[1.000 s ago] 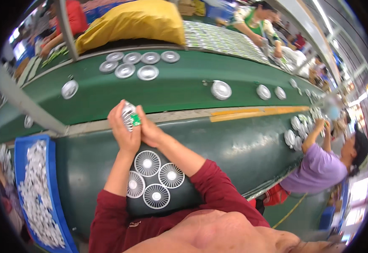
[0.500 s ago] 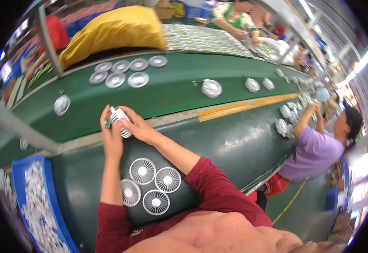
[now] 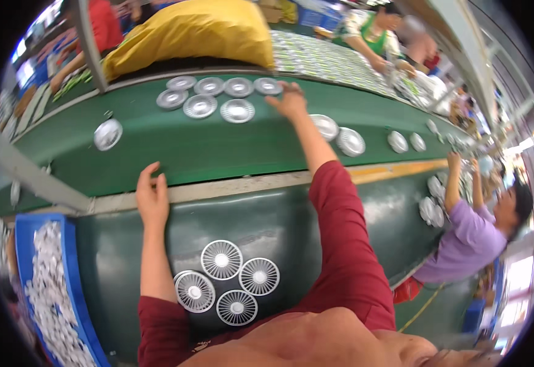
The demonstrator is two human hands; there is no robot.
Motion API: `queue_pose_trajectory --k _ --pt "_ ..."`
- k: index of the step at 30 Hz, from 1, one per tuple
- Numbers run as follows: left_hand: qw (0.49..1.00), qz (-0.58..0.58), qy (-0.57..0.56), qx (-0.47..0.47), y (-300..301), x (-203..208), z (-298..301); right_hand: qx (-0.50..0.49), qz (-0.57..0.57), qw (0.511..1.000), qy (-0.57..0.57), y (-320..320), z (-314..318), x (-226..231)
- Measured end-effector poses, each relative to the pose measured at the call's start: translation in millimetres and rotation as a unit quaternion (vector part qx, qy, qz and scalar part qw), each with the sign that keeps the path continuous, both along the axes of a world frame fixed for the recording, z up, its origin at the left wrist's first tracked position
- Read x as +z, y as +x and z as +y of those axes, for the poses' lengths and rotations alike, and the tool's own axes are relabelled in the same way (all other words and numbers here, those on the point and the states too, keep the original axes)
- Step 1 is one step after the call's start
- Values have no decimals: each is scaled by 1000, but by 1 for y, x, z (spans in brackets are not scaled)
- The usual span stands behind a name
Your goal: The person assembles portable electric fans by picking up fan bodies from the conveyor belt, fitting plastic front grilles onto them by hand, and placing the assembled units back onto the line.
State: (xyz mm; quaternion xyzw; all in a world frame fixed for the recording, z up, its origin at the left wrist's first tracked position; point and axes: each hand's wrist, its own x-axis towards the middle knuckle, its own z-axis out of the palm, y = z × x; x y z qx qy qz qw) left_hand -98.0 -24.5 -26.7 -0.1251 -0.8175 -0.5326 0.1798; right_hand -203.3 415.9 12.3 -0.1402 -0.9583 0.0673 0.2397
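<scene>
My right hand (image 3: pixel 291 103) reaches across the green belt, fingers apart, at the edge of a round grey-white fan cover (image 3: pixel 268 86). Whether it touches the cover is hard to tell. That cover ends a cluster of several similar covers (image 3: pixel 237 111). Beside my right forearm, a round white fan part (image 3: pixel 324 126) lies close to a second round fan part (image 3: pixel 351 142). My left hand (image 3: pixel 152 199) hovers near the belt's front rail, empty, with its fingers loosely bent and apart. Several white spoked fan grilles (image 3: pixel 222 260) lie on the dark worktop (image 3: pixel 279 214) close to me.
A blue bin (image 3: pixel 74 275) full of small white parts stands at the left. A metal post (image 3: pixel 40 174) rises beside it. Another fan part (image 3: pixel 108 134) lies left on the belt. A yellow sack (image 3: pixel 193 37) sits beyond. A co-worker in purple (image 3: pixel 463 241) works at right.
The white fan part that both hands held is out of them; an additional one now lies on the belt by my right forearm. My right hand moved far and right. The view shifted.
</scene>
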Motion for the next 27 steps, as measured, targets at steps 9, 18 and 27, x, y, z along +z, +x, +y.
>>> queue_pose_trajectory --k 9,18,27 --pt "999 28 -19 35 10 12 -1 60 -151 984 -77 -68 -67 -19" --pt "999 29 4 38 6 13 -1 423 -54 902 -72 31 -117 -18" --pt "998 43 22 39 9 12 -3 562 -229 770 -196 100 -197 67"
